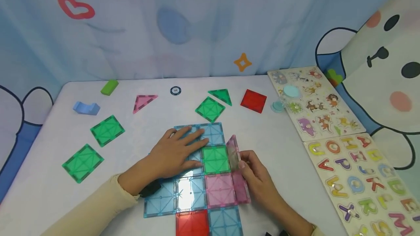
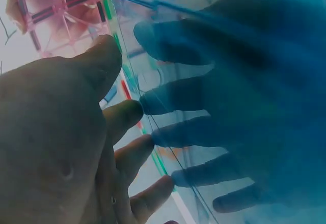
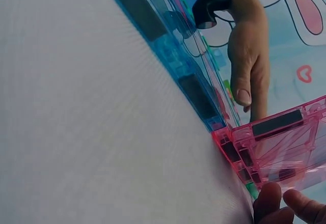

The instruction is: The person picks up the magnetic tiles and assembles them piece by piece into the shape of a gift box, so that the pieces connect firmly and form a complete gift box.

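Observation:
Several flat magnetic tiles lie joined on the table: blue tiles (image 1: 211,133), a green tile (image 1: 215,160), a pink tile (image 1: 220,191) and a red tile (image 1: 191,223). My left hand (image 1: 175,156) rests with spread fingers on the blue ones, and its fingers reflect in a blue surface in the left wrist view. Along the right edge, two pink tiles (image 1: 241,188) stand raised and tilted in a row. My right hand (image 1: 259,179) pinches them near their meeting point, thumb toward me. The right wrist view shows its fingertips (image 3: 268,201) at the raised pink tile (image 3: 285,137).
Loose green tiles (image 1: 107,130), a pink triangle (image 1: 143,103), a red tile (image 1: 253,101) and a green triangle (image 1: 222,96) lie around. A blue block (image 1: 86,108) sits left. Puzzle boards with animals (image 1: 292,119) and letters (image 1: 341,161) line the right side.

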`<state>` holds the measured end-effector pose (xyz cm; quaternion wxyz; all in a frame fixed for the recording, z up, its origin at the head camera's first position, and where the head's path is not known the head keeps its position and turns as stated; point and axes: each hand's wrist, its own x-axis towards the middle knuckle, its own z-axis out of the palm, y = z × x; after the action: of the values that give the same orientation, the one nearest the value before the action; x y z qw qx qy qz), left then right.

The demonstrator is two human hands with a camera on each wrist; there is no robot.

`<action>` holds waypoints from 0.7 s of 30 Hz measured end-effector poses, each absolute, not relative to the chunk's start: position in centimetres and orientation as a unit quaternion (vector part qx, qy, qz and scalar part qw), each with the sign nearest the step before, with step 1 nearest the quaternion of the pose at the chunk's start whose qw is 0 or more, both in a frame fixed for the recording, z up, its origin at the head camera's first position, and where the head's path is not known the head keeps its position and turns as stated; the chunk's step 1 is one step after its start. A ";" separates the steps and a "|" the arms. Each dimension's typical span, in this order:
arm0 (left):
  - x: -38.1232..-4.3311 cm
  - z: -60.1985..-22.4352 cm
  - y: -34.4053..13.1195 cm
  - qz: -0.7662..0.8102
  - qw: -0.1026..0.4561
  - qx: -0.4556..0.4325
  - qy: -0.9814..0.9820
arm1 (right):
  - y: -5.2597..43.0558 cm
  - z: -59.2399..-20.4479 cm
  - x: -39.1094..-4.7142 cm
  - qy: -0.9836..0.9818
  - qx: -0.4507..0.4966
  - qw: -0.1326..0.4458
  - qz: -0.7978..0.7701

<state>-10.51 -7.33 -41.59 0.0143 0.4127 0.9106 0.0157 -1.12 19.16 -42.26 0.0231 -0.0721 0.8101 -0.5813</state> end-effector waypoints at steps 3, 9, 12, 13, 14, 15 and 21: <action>-10.5 -41.5 -7.9 0.037 0.022 0.409 0.911 | 19.1 -42.2 -1.2 0.818 -0.072 0.016 -0.571; -12.1 -41.2 -7.9 0.072 0.013 0.371 0.926 | 19.1 -42.4 -1.2 0.815 -0.075 0.020 -0.575; -13.0 -41.1 -7.8 0.093 0.023 0.339 0.936 | 19.1 -42.4 -1.1 0.813 -0.075 0.020 -0.577; -13.2 -41.1 -7.7 0.106 0.032 0.330 0.937 | 19.1 -42.4 -1.1 0.813 -0.074 0.020 -0.578; -13.4 -41.1 -7.6 0.119 0.041 0.324 0.938 | 19.1 -42.4 -1.1 0.811 -0.075 0.020 -0.580; -13.4 -41.1 -7.4 0.134 0.049 0.317 0.938 | 19.1 -42.4 -1.1 0.810 -0.077 0.021 -0.581; -13.3 -40.2 -6.8 0.224 0.011 0.284 0.932 | 19.1 -42.1 -1.2 0.811 -0.083 0.025 -0.579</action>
<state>-13.25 -6.82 -40.20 0.0113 0.2844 0.9320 0.2245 -1.18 19.07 -42.14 0.0248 -0.0825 0.8110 -0.5787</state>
